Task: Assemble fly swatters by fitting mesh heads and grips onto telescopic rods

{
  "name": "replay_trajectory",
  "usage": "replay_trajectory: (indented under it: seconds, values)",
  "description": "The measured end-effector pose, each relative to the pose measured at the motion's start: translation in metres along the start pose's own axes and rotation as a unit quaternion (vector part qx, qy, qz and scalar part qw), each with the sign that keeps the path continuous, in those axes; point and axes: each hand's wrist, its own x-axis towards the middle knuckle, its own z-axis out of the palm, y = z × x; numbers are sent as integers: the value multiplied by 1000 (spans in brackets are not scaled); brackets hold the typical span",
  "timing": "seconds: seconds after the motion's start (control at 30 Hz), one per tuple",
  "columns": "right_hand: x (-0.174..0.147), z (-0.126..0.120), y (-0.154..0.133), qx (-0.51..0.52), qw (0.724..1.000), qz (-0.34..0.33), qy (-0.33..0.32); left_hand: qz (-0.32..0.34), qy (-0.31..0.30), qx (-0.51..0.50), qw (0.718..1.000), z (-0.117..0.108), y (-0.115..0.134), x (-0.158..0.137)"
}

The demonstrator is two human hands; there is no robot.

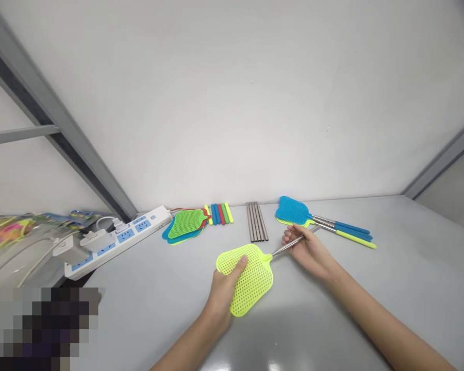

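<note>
Left hand (222, 293) pinches a yellow swatter head (253, 281), its thumb flat on the mesh and the fingers tucked underneath; the right hand (305, 252) closes its fingers around the metal rod (284, 248) joined to that head. Both are near the middle of the grey counter (410, 288).

Just behind the right hand lies a pile of swatters (292, 210) with blue and yellow handles, the nearest obstacle (whether the knuckles brush it, I cannot tell). Straight ahead, loose rods (257, 221) rest side by side. Left of those comes a row of coloured grips (219, 214), and next to them a stack of loose heads (185, 224), green over red and blue.

Farther left, a white power strip (119, 241) runs slantwise along the counter, with chargers (96, 239) and a corded plug (119, 224) in its blue-faced sockets. Beyond it sit clear plastic packets (27, 242) with bright contents, beside a grey metal frame (100, 165). Any print on the packets is too blurred to read, and the strip's small markings are too tiny.
</note>
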Motion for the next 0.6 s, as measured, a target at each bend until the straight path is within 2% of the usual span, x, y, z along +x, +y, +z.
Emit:
replay_trajectory:
  seconds: [0.1, 0.23, 0.37, 0.43, 0.6]
  values:
    - [12, 17, -11, 99, 995, 28, -17, 45, 28, -22, 998, 6, -14, -4]
    - [22, 54, -21, 112, 988, 50, -89, 121, 43, -54, 990, 11, -25, -12]
    - [28, 85, -17, 100, 988, 40, -108, 152, 128, -18, 980, 9, -19, -19]
    - [30, 92, -11, 103, 989, 35, -98, 167, 175, 14, 970, 7, -13, -20]
    - [33, 90, -3, 114, 991, 11, -66, 165, 210, 49, 963, 4, -6, -18]
